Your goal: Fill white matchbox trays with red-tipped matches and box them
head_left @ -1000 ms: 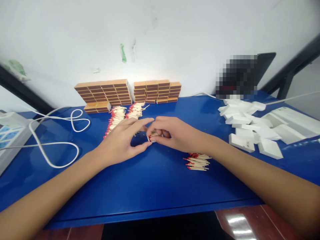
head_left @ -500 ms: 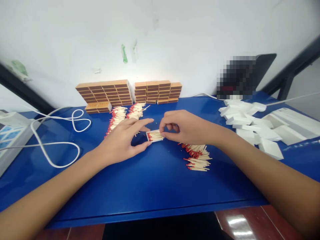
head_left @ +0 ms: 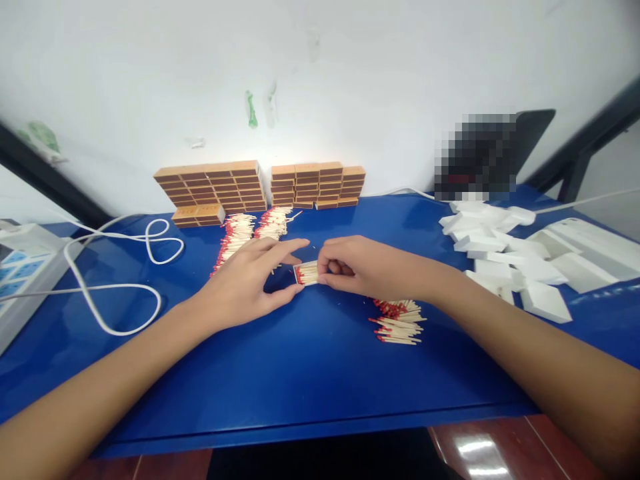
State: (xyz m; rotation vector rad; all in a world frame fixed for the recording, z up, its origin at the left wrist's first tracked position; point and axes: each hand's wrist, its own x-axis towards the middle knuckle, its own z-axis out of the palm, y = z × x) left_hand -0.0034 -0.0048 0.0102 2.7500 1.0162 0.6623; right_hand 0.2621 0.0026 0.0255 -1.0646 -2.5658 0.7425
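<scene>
A small white matchbox tray (head_left: 296, 276) lies on the blue table, filled with red-tipped matches (head_left: 309, 272). My left hand (head_left: 250, 277) is beside its left end, thumb and forefinger spread apart, the thumb tip at the tray's near corner. At the right end, the bent fingers of my right hand (head_left: 357, 267) are closed over the match ends and hide that part of the tray. Near my right wrist lies a loose pile of matches (head_left: 400, 327). Two more rows of matches (head_left: 237, 233) lie behind my left hand, partly covered by it.
Closed matchboxes (head_left: 215, 187) are stacked along the wall, with a second stack (head_left: 317, 183) to their right. White empty trays (head_left: 500, 247) are heaped at the right. A white cable (head_left: 113, 287) loops at the left beside a power strip (head_left: 30, 267). The table's front edge (head_left: 320, 427) is near me.
My right hand has lowered slightly and closed in on the tray's right end, and the matches in the tray look fuller. My left hand has hardly moved.
</scene>
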